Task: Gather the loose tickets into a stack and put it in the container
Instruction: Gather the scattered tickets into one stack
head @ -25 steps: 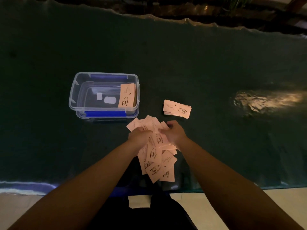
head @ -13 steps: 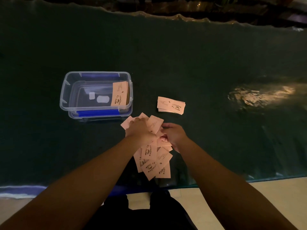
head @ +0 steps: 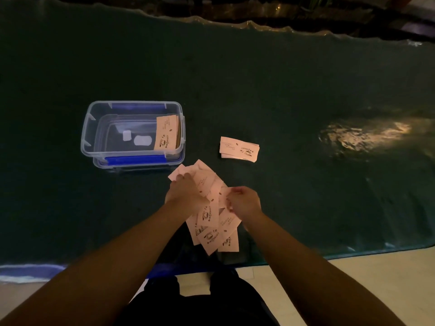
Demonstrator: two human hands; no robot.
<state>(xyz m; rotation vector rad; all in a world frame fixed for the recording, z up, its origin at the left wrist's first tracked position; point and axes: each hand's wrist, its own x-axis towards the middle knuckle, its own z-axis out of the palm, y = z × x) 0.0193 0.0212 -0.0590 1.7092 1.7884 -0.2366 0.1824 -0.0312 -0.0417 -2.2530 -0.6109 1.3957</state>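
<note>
Both of my forearms reach forward from the bottom of the frame and converge over a fanned heap of loose pink tickets (head: 213,222) near the front edge of the dark green table (head: 282,90). My left hand (head: 186,192) lies palm down on the upper part of the heap, fingers curled over the top tickets and pressing them against the surface; several ticket corners poke out beyond the knuckles. My right hand (head: 243,201) sits just beside it on the heap's right edge, wrist bent inward, thumb and fingertips pinched on a ticket or two there. How many it has, I cannot tell in this dim light.

The tickets carry a printed coffee-cup mark, and they overlap at all angles, some sliding toward the table's near edge.

A clear plastic container (head: 94,128) with blue latches stands open up and to the left of the heap, close by. A squared stack of tickets (head: 166,132) already leans against its right inner wall. A second small stack (head: 239,149) lies flat on the table to the container's right, apart from both hands.
</note>
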